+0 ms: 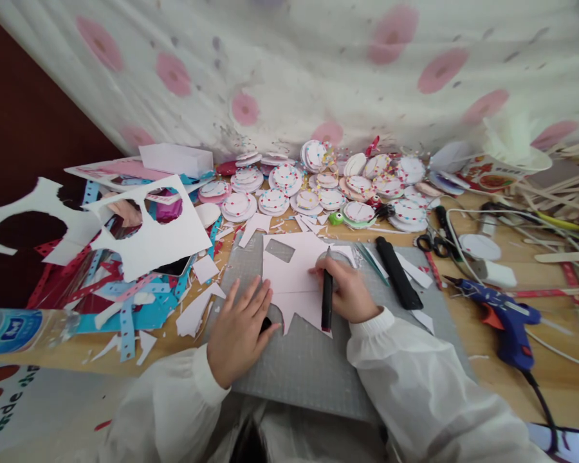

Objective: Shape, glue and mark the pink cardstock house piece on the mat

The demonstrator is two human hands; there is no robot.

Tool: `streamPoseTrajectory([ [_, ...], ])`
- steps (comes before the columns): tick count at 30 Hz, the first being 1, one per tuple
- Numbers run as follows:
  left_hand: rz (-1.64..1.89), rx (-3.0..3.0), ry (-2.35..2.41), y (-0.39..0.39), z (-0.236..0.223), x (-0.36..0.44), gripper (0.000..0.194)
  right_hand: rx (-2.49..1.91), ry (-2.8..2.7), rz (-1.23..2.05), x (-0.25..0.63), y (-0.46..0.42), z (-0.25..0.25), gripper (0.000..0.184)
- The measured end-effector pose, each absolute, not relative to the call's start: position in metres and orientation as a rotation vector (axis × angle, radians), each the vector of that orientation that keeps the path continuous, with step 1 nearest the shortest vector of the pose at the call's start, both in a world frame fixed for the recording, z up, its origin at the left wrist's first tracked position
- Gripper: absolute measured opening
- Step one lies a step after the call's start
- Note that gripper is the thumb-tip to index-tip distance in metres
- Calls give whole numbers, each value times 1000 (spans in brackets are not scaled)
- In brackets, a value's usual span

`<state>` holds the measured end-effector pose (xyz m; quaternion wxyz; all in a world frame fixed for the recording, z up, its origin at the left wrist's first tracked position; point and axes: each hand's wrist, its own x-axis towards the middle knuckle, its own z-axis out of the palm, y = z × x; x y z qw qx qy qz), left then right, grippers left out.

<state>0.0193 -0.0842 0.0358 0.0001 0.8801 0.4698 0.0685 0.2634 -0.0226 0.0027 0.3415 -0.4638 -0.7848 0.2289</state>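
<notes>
A white sheet of card (294, 276) lies on the grey cutting mat (313, 379). It has a rectangular hole near its upper left and a jagged lower edge. My left hand (241, 328) is flat with fingers spread, its fingertips at the card's left edge. A small black piece (266, 323) shows beside its thumb. Between the fingers of my right hand (350, 289) is a black marker (327, 299), its narrow end pointing away over the card. Part of a rounded grey shape behind that hand is hidden.
Right of the card lie a long black object (398, 273), black-handled scissors (431, 244) and a blue glue gun (504, 318). Stacked white discs with coloured beads (284, 180) line the back. Card offcuts (149, 225) and a plastic bottle (24, 331) occupy the left.
</notes>
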Motion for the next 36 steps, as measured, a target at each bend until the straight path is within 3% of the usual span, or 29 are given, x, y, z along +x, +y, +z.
streamPoseTrajectory([
  [12, 254, 2778, 1402, -83, 26, 15, 50, -1191, -2028, 625, 261, -20, 1, 13],
  [18, 357, 2663, 1309, -65, 35, 10, 37, -1212, -1974, 634, 259, -20, -1, 4],
  [23, 370, 2548, 1146, -50, 35, 24, 47, -1218, -1928, 667, 259, -20, -4, 5],
  [27, 462, 2190, 718, -59, 60, 29, 21, -1217, -1899, 710, 259, -19, -3, 7],
  [29, 498, 2053, 581, -66, 72, 29, 20, -1218, -1877, 737, 259, -19, -2, 8],
  [36, 564, 2387, 1000, -76, 55, 45, 34, -1174, -1607, 965, 260, -17, -4, 5],
])
